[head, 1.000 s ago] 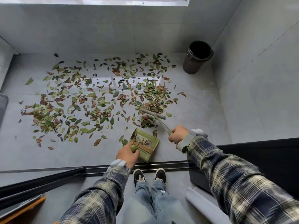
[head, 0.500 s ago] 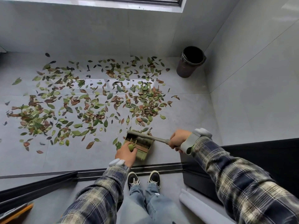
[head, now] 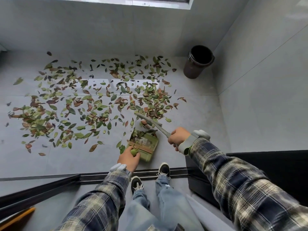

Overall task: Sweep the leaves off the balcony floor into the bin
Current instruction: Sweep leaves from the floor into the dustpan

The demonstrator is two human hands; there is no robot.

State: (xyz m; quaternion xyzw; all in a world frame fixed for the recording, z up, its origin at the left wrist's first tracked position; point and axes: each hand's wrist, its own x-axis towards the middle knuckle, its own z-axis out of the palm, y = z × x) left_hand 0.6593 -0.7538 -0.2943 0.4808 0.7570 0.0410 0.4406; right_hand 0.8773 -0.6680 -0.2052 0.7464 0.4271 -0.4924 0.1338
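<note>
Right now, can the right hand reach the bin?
Probably not. The right hand grips the brush by the dustpan; the bin stands well beyond it in the far corner. The floor between looks unobstructed, so a step should do.

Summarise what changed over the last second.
The right hand swept the brush back to the mouth of the dustpan, then swung it out again into the leaves. A few leaves now lie in the dustpan. The left hand keeps gripping the dustpan handle, and the bin stays in the corner.

Probably a home balcony: grey tiled floor (head: pixel 200 130), sliding-door track (head: pixel 100 176)
</note>
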